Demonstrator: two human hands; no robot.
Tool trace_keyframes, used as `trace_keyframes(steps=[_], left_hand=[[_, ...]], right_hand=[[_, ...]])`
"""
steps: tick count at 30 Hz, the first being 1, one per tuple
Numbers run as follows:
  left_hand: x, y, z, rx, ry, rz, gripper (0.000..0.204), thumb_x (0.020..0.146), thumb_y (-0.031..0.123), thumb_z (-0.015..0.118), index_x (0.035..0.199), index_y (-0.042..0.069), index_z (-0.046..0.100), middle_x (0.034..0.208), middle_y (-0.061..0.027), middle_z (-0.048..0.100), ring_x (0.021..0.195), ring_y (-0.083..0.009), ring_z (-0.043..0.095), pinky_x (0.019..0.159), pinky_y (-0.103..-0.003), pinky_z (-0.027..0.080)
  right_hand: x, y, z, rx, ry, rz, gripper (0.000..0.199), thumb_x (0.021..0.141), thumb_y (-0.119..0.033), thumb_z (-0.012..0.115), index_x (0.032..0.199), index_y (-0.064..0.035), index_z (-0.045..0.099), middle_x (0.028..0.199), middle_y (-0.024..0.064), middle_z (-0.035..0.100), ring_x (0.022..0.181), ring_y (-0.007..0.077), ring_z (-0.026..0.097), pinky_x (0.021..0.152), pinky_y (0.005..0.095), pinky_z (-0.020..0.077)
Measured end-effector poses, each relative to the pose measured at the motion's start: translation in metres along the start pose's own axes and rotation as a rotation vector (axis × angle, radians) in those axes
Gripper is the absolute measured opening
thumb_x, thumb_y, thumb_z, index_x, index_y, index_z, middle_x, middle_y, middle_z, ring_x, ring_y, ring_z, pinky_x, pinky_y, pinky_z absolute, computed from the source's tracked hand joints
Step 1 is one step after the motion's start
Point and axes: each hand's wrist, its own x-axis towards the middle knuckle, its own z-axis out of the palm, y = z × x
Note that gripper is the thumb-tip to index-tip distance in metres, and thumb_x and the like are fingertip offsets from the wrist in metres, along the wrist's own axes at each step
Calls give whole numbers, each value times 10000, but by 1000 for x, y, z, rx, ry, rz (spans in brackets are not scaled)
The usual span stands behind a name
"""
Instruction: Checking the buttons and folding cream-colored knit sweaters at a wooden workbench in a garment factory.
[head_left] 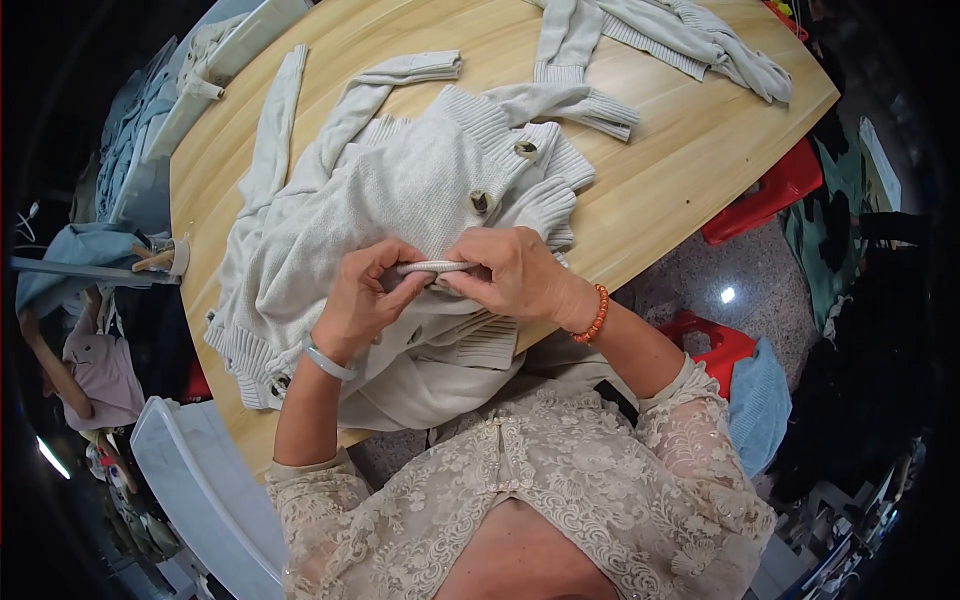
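A cream knitted cardigan [340, 220] lies bunched over the near part of the wooden table, its sleeves stretching toward the far side. Dark mottled buttons [480, 202] show on its ribbed band. My left hand [368, 290] and my right hand [515, 275] meet at its near middle, thumbs and fingers pinching a short folded edge of the knit between them. Both hands are closed on that edge. Whether anything small sits inside the fold is hidden by my fingers. Part of the knit hangs over the table's near edge toward my lap.
Another cream knitted garment [640, 35] lies at the far edge of the wooden table [670, 190]. White bins [190, 110] with clothing stand at the left. Red stools [765, 195] are at the right, one with a blue knit [758, 405] on it. A person [95, 375] is at far left.
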Motion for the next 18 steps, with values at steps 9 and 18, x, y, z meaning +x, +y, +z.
trace_keyframes(steps=[9, 18], left_hand=[[15, 28, 11, 791, 177, 336, 203, 839, -3, 674, 1037, 4, 632, 1032, -146, 608, 781, -298, 623, 678, -348, 509], [85, 17, 54, 515, 202, 217, 185, 836, 26, 680, 1016, -9, 659, 903, -175, 668, 733, -317, 663, 684, -381, 524]], right_hand=[[-35, 15, -43, -489, -121, 161, 151, 869, -196, 676, 926, -61, 638, 867, 88, 625, 756, 324, 649, 635, 406, 512], [-32, 4, -36, -516, -3, 188, 126, 892, -137, 626, 925, -49, 542, 881, 127, 594, 724, 344, 659, 624, 427, 530]])
